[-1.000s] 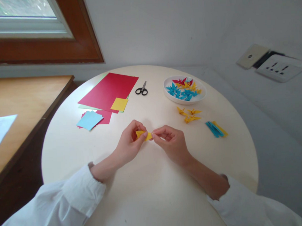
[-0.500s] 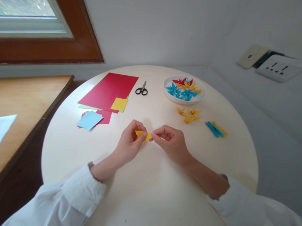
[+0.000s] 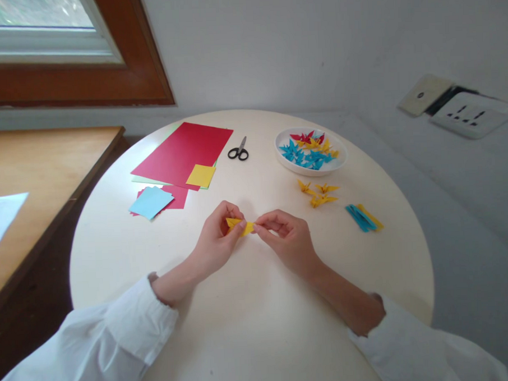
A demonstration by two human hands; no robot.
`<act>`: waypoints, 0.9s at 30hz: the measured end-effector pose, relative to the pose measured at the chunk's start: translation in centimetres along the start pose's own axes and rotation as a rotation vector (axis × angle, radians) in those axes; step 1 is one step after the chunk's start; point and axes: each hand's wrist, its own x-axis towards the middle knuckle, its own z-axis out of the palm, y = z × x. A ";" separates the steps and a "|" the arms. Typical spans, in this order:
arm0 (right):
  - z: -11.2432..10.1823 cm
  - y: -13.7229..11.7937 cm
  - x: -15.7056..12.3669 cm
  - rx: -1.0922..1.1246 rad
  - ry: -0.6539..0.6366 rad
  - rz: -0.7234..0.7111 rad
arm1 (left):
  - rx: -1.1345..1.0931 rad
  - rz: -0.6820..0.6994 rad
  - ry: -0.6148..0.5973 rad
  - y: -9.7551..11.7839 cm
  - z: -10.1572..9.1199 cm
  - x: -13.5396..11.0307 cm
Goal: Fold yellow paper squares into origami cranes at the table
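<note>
my left hand [image 3: 216,240] and right hand [image 3: 286,239] pinched a small folded yellow paper [image 3: 239,225] between thumb and fingertips, one at each end, just above the middle of the round table [image 3: 251,325]. to the right lay three yellow paper cranes [image 3: 318,193], then blue and yellow folded strips [image 3: 363,216]. farther off sat a white dish [image 3: 310,150] of coloured cranes, scissors [image 3: 239,150], a red sheet [image 3: 183,154], a yellow square [image 3: 200,175] and a light blue square [image 3: 150,202].
</note>
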 end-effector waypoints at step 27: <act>0.0 0.0 0.1 0.039 0.001 -0.008 | -0.022 -0.004 0.007 -0.3 0.0 0.0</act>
